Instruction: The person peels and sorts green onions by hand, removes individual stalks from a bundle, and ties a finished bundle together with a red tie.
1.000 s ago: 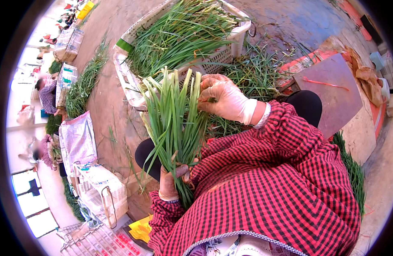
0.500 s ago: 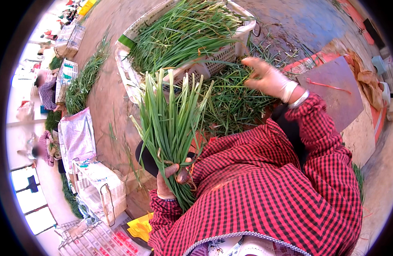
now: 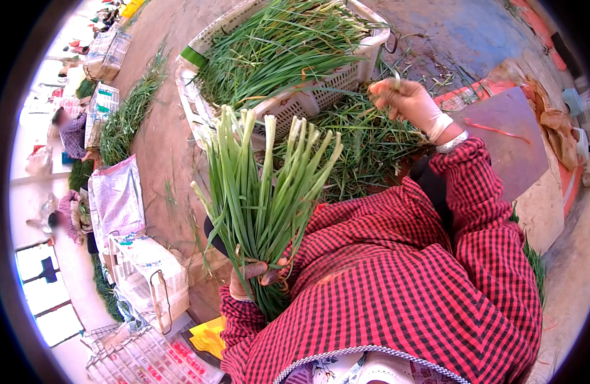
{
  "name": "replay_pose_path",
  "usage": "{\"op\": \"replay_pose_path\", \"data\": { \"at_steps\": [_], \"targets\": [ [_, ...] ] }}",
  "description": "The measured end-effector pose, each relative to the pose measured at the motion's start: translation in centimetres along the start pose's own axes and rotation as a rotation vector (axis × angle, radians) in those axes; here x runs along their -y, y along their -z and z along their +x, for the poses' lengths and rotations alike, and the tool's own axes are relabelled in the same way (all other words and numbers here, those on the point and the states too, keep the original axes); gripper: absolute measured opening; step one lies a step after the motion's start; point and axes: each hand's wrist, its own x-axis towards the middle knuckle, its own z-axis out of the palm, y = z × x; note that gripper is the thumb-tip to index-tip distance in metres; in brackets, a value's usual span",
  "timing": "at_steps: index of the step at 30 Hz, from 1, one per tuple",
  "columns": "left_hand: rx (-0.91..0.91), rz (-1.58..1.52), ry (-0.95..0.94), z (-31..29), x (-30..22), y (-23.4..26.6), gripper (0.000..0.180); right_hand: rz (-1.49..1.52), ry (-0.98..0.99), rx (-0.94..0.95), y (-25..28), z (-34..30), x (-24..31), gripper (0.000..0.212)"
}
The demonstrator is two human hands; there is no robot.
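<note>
Left hand (image 3: pixel 249 276): fingers alone clamping green-stalk bunch (image 3: pixel 263 185); right hand (image 3: pixel 411 105): withdrawn, fingers now together, we think pinching leaf scrap (image 3: pixel 396 78).

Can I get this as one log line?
left hand: grips long green stalk bundle | right hand: apart from bundle, hold unclear | nearby: loose green leaf pile, white perforated plastic crate

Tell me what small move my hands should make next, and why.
Probably bring your right hand to the splayed green bunch: your left hand grips its lower part, while the right is apart from it, near the loose leaves.
</note>
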Motion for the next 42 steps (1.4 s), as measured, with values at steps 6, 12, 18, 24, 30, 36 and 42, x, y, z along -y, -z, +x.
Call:
{"op": "replay_pose_path", "data": {
  "at_steps": [6,12,18,24,30,36,42],
  "targets": [
    [0.071,0.048,0.141,0.3,0.0,1.7,0.049,-0.376,0.114,0.683,-4.4,-0.5,6.9,0.066],
    [0.096,0.164,0.156,-0.2,-0.7,0.8,0.053,0.003,-0.029,0.727,-7.9,-0.5,6.5,0.02],
    [0.176,0.177,0.227,-0.7,-0.4,5.3,0.054,-0.817,0.0,-0.169,2.0,2.3,5.2,0.03],
    [0.162,0.164,0.221,0.2,-0.6,3.2,0.057,-0.422,0.485,0.484,-3.2,0.0,8.3,0.05],
    [0.146,0.238,0.21,0.4,-1.2,0.4,0.063,-0.219,0.054,0.827,-7.2,-0.6,9.9,0.024],
    [0.095,0.357,0.207,0.5,-1.1,0.0,0.06,-0.754,0.54,0.23,-3.4,0.0,8.1,0.015],
    [-0.066,0.348,0.08,1.0,-0.9,1.0,0.061,-0.974,-0.056,-0.216,6.1,0.8,0.5,0.048]
  ]
}}
